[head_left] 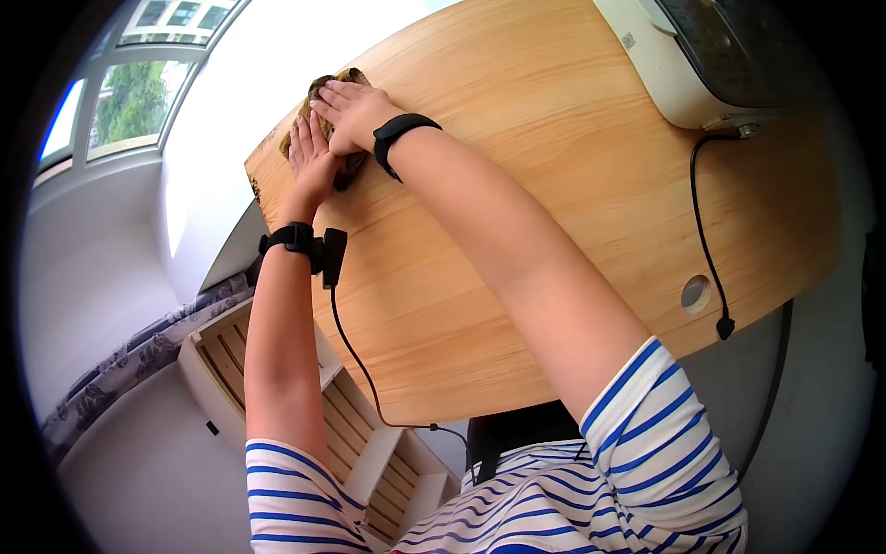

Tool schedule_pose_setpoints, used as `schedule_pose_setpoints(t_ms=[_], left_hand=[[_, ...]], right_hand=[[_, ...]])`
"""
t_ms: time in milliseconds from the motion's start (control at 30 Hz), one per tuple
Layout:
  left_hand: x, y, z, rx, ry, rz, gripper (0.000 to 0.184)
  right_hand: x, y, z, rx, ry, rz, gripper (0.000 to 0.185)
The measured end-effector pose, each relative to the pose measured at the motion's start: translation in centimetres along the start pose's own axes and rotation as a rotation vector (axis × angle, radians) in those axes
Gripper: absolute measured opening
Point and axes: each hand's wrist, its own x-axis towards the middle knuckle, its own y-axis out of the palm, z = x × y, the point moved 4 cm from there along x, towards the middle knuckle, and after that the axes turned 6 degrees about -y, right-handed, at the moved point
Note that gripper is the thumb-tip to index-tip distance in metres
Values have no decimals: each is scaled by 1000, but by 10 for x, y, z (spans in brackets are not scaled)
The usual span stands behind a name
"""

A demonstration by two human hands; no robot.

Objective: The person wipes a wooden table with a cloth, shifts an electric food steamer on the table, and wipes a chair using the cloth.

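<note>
Near the far left corner of the wooden table (461,231), a crumpled brown and mustard cloth (347,174) lies under both my hands. My left hand (312,162) rests flat on its left part, fingers stretched out. Beside it, touching or nearly so, my right hand (354,113) lies palm down on the right part with its fingers extended. Most of the cloth is covered by the hands; only its edges show. Each wrist wears a black strap, and a small black device (334,258) with a cable sits at the left one.
A white and black machine, perhaps a printer (678,78), stands at the table's far right. Its black cable (699,212) runs past a round hole (696,294) in the tabletop. Slatted wooden shelving (355,420) stands below left, with a window (138,102) beyond.
</note>
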Motion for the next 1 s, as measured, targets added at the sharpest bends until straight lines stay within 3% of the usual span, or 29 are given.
schedule_pose_setpoints(t_ms=[100, 167, 200, 233, 300, 600, 633, 867, 1000], left_hand=[[12, -34, -8, 159, 94, -76, 97], [-23, -34, -11, 141, 68, 29, 97], [-21, 0, -19, 122, 76, 62, 98], [-13, -5, -27, 71, 51, 39, 99], [-17, -21, -44, 59, 51, 10, 100], [-101, -39, -119, -100, 122, 145, 98], [-119, -30, -132, -90, 154, 159, 97], [-211, 1, -198, -62, 498, 125, 92], [-227, -3, -200, -138, 488, 126, 91]], right_hand=[[-4, -34, -1, -98, -5, -179, 65], [-25, -21, 14, -3, -10, -141, 63], [-25, 4, -7, 1, 4, -71, 78], [-23, -7, -14, 3, -22, -95, 80], [-46, -32, -11, -46, -36, -53, 70], [-150, -38, 4, 4, -10, -105, 78], [-177, -30, 7, -18, 56, -50, 79], [-326, 17, 45, 112, 348, -262, 86], [-346, 18, 72, 82, 382, -275, 90]])
